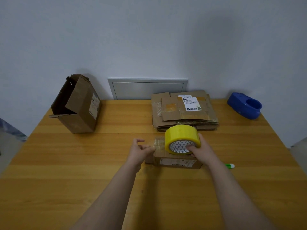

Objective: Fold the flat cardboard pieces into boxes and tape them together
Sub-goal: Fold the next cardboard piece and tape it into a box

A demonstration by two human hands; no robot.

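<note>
A small folded cardboard box [176, 162] lies on the wooden table [83, 163] in front of me. My right hand [201, 149] grips a yellow tape roll [180, 135] that stands on edge on the box, thumb in its core. My left hand [138, 149] pinches the clear tape end [158, 143] pulled out leftward from the roll. A stack of flat cardboard pieces [184, 110] lies behind the roll, the top one bearing a white label.
A larger open cardboard box [78, 105] stands at the back left. A blue tape dispenser [244, 106] sits at the back right corner. A green and white pen-like item [230, 166] lies right of the small box. A wall runs behind the table.
</note>
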